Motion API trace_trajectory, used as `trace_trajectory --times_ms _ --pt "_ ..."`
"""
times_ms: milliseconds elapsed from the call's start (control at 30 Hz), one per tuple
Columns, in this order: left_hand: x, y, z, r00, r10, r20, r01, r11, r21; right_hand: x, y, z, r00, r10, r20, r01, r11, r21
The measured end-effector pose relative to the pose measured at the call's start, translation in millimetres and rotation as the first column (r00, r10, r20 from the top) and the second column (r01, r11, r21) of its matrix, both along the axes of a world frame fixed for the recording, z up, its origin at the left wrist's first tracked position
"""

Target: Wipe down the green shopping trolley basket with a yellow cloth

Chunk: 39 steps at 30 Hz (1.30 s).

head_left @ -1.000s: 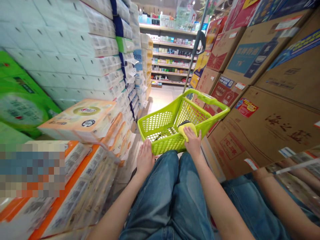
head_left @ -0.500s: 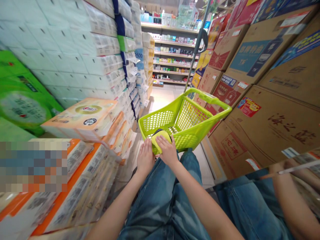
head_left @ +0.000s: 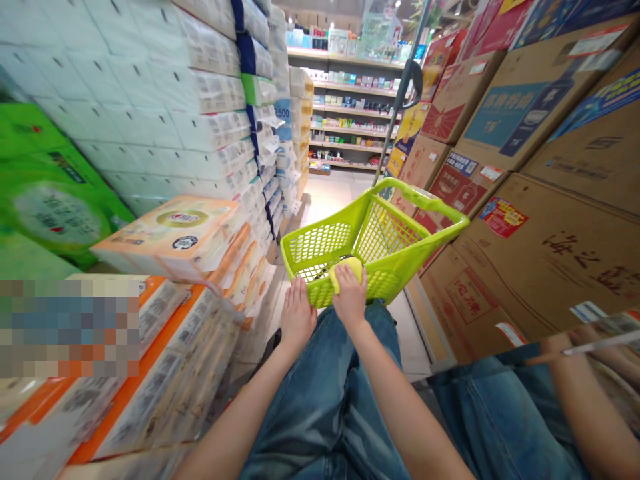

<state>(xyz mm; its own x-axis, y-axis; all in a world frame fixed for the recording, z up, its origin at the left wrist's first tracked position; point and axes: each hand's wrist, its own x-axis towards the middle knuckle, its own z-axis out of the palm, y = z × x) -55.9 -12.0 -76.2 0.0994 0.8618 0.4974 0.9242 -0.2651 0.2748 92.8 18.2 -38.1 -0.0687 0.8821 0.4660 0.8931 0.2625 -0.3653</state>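
Observation:
A lime-green plastic shopping basket [head_left: 405, 267] with lattice walls stands tilted in front of my knees. My left hand [head_left: 299, 313] lies over its near left rim, fingers hooked on the edge. In my right hand [head_left: 351, 293] is a yellow sponge [head_left: 341, 272] with a dark edge, pressed against the inside of the near wall. My palm and fingers cover much of the sponge. Both forearms reach forward above my jeans.
Packs of tissue paper [head_left: 165, 233] are stacked close on the left. Cardboard cartons [head_left: 560, 247] line the right side. Behind the basket a grey pole [head_left: 400, 100] leans upright. Stocked shelves [head_left: 350, 103] cross the aisle's end. Jeans and a forearm [head_left: 583, 393] show at lower right, possibly a reflection.
My right hand has moved right along the basket's near wall with the sponge, away from my left hand. The left hand stays at the rim. The whole view has shifted slightly.

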Motion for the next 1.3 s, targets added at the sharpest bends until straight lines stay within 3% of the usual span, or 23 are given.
trace_trajectory --times_ms 133,200,267,333,400,500,567,633,767,833,900,967,1067,1133,1233,1300 --pt "-3 0 -2.5 0.999 0.011 -0.043 -0.011 1.000 -0.002 -49 -20 -8.4 0.978 0.210 0.013 -0.210 0.978 0.001" --pt "-5 0 -1.2 0.998 0.004 -0.064 -0.004 1.000 0.002 -42 -20 -8.1 0.962 0.270 0.044 -0.271 0.963 0.004" --pt "-5 -2 1.3 0.997 -0.004 -0.077 0.004 1.000 -0.001 -14 -13 -4.7 0.950 0.298 0.088 -0.300 0.954 0.000" --pt "-4 -2 3.5 0.997 -0.004 -0.077 0.004 1.000 -0.003 27 0 0.3 0.965 0.238 0.113 -0.240 0.971 0.006" --pt "-2 -3 4.4 0.998 -0.002 -0.068 0.002 1.000 0.003 68 14 5.4 0.992 0.080 0.098 -0.083 0.996 0.024" --pt "1 -2 3.9 0.999 0.005 -0.046 -0.004 1.000 0.012 96 27 9.9 0.991 -0.118 0.057 0.116 0.993 0.033" --pt "3 -2 3.0 0.999 0.013 -0.036 -0.012 1.000 0.014 81 24 8.7 0.986 -0.165 0.031 0.165 0.986 0.019" --pt "3 -2 1.8 0.999 0.016 -0.030 -0.015 1.000 0.017 46 14 4.1 0.993 -0.120 0.014 0.120 0.993 0.001" --pt "0 -1 -1.9 0.999 0.010 -0.033 -0.009 1.000 0.014 -26 -13 -5.2 0.978 0.205 0.031 -0.204 0.979 -0.020" --pt "-3 0 -2.9 0.999 0.005 -0.041 -0.005 1.000 0.011 -33 -19 -5.0 0.945 0.322 0.054 -0.320 0.947 -0.029" --pt "-5 0 -2.6 0.999 -0.004 -0.050 0.004 1.000 0.006 -14 -16 -1.3 0.931 0.356 0.079 -0.355 0.934 -0.037" --pt "-5 -1 -1.5 0.998 -0.016 -0.055 0.016 1.000 0.005 23 -6 3.9 0.949 0.302 0.092 -0.299 0.953 -0.038" --pt "-4 -1 -0.5 0.999 -0.022 -0.040 0.023 1.000 0.016 79 12 11.5 0.995 0.079 0.067 -0.078 0.997 -0.022" --pt "-2 -1 -0.8 0.999 -0.023 -0.027 0.024 1.000 0.019 94 20 14.0 0.998 -0.063 0.027 0.063 0.998 -0.014" --pt "0 0 -2.2 1.000 -0.013 -0.015 0.014 1.000 0.015 67 19 10.8 0.986 -0.166 -0.034 0.165 0.986 -0.018" --pt "1 0 -3.6 1.000 -0.003 -0.009 0.003 1.000 0.016 27 10 4.9 0.993 -0.111 -0.039 0.110 0.993 -0.032"
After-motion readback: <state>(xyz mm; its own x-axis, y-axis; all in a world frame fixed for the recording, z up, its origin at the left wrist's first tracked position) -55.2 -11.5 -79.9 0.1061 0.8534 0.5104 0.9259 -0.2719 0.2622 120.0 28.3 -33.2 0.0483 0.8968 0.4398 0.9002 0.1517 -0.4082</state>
